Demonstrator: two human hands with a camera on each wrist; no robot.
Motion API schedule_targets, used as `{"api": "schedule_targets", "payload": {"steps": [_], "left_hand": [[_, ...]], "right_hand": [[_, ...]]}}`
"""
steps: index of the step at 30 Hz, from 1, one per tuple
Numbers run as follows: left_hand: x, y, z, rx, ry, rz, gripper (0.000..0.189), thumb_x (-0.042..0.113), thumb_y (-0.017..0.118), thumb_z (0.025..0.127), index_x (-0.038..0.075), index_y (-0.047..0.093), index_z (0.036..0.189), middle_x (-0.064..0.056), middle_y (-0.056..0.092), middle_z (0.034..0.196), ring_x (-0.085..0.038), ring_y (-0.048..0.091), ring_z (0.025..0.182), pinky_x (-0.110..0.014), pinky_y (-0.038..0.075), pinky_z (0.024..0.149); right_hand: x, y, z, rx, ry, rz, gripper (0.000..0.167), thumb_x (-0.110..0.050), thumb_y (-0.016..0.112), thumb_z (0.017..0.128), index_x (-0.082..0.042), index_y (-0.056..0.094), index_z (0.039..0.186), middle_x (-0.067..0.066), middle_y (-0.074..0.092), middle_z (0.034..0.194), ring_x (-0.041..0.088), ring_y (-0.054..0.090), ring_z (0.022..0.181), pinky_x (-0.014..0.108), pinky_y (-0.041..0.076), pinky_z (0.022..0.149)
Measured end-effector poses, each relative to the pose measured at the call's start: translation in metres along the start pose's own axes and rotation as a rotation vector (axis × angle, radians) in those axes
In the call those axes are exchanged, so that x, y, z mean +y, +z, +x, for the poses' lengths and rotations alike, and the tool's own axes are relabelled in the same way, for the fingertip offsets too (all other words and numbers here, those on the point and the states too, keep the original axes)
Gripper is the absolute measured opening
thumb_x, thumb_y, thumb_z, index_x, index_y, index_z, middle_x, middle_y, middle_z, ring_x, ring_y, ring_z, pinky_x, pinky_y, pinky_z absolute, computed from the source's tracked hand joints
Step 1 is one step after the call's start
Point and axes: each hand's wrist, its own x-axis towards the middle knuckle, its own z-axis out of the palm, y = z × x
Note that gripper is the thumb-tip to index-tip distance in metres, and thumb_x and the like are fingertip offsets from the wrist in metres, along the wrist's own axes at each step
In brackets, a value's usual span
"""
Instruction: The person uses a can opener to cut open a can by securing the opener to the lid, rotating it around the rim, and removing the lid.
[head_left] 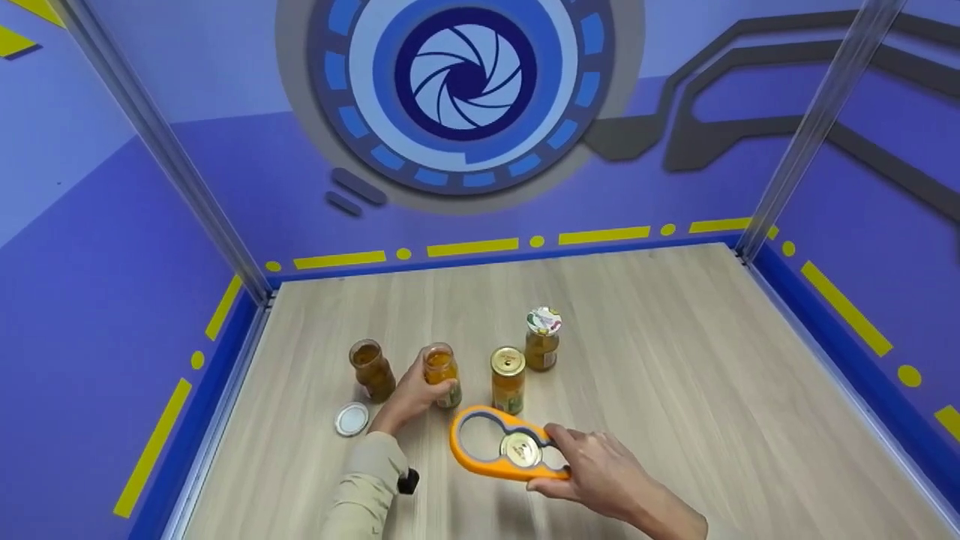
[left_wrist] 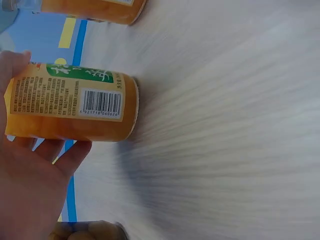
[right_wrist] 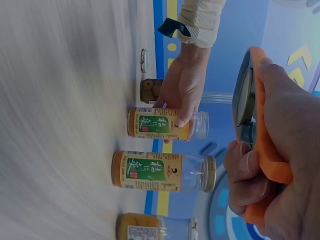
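My left hand (head_left: pixel 409 397) grips an uncapped glass jar (head_left: pixel 441 366) of orange contents, fingers and thumb round its side. In the left wrist view, the jar's (left_wrist: pixel 70 100) label and barcode show. My right hand (head_left: pixel 604 476) holds an orange jar opener (head_left: pixel 499 469) by its narrow end. A gold lid (head_left: pixel 520 450) sits in the opener's middle ring, above the table and apart from the jars. The right wrist view has the opener (right_wrist: pixel 259 105) side-on, fingers curled round it. Right of the held jar stands a similar jar (head_left: pixel 508 386) with its gold lid on.
An open jar (head_left: pixel 375 376) with brown contents stands left of my left hand, a loose white-lined lid (head_left: pixel 352 419) lying near it. Behind the gold-lidded jar is a jar (head_left: pixel 541 349) with a patterned lid. Blue-purple panels (head_left: pixel 487 217) border the wooden table (head_left: pixel 675 352).
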Motion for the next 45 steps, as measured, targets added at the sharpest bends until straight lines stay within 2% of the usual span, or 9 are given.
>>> {"api": "schedule_targets", "payload": {"steps": [9,17,23,27,34,39,42,45], "left_hand": [[-0.004,0.004,0.012,0.129,0.019,0.03,0.064,0.012,0.076,0.095,0.006,0.038,0.146,-0.022,0.059,0.133,-0.037,0.058,0.123,-0.055,0.044,0.107],[-0.011,0.016,0.028,0.34,-0.026,0.025,0.071,0.013,0.076,0.095,0.005,0.034,0.151,-0.022,0.053,0.143,-0.038,0.051,0.133,-0.055,0.038,0.114],[-0.014,0.026,0.034,0.469,-0.013,0.14,0.077,0.019,0.081,0.092,0.005,0.035,0.151,-0.022,0.056,0.142,-0.037,0.055,0.131,-0.055,0.043,0.11],[-0.017,0.029,0.037,0.53,-0.036,0.165,0.078,0.022,0.083,0.09,0.005,0.038,0.15,-0.018,0.058,0.14,-0.034,0.057,0.129,-0.052,0.043,0.11],[-0.015,0.031,0.036,0.586,-0.054,0.201,0.078,0.028,0.084,0.088,0.003,0.042,0.149,-0.016,0.058,0.14,-0.032,0.056,0.13,-0.05,0.042,0.112],[-0.007,0.033,0.032,0.615,-0.135,0.217,0.077,0.035,0.083,0.089,0.005,0.045,0.149,-0.015,0.057,0.138,-0.032,0.056,0.13,-0.05,0.041,0.113],[-0.001,0.035,0.028,0.594,-0.205,0.228,0.077,0.036,0.082,0.09,0.002,0.045,0.148,-0.017,0.054,0.139,-0.035,0.054,0.131,-0.052,0.041,0.112],[0.006,0.038,0.022,0.533,-0.277,0.206,0.08,0.032,0.079,0.093,-0.004,0.038,0.152,-0.024,0.047,0.145,-0.04,0.048,0.136,-0.054,0.038,0.114]], "right_hand": [[0.003,0.003,-0.003,0.053,-0.051,-0.012,0.069,-0.075,0.065,0.085,-0.014,0.058,0.116,-0.008,0.065,0.081,-0.001,0.044,0.055,0.022,0.038,0.047],[0.002,0.003,-0.002,-0.001,-0.011,0.002,0.071,-0.077,0.063,0.085,-0.015,0.058,0.119,-0.006,0.066,0.083,0.0,0.044,0.054,0.023,0.038,0.048],[0.003,0.001,-0.004,-0.011,0.003,0.011,0.07,-0.077,0.063,0.085,-0.015,0.058,0.118,-0.007,0.065,0.082,0.0,0.043,0.053,0.022,0.037,0.047],[0.004,0.001,-0.004,-0.001,-0.002,0.01,0.07,-0.076,0.064,0.085,-0.015,0.058,0.118,-0.008,0.064,0.082,0.0,0.043,0.053,0.022,0.037,0.047],[0.006,0.001,-0.006,0.044,-0.03,-0.009,0.066,-0.073,0.068,0.085,-0.016,0.058,0.117,-0.009,0.066,0.082,-0.002,0.045,0.055,0.022,0.039,0.048],[0.007,-0.001,-0.007,0.057,-0.05,-0.008,0.065,-0.071,0.07,0.085,-0.015,0.058,0.117,-0.009,0.066,0.081,-0.004,0.046,0.053,0.021,0.038,0.047],[0.007,-0.003,-0.007,0.037,-0.034,0.005,0.068,-0.073,0.067,0.085,-0.015,0.058,0.119,-0.005,0.069,0.083,-0.004,0.051,0.054,0.021,0.04,0.047],[0.007,-0.004,-0.008,0.022,-0.026,0.013,0.069,-0.073,0.066,0.086,-0.014,0.057,0.121,-0.002,0.07,0.084,-0.003,0.054,0.055,0.022,0.041,0.047]]}}
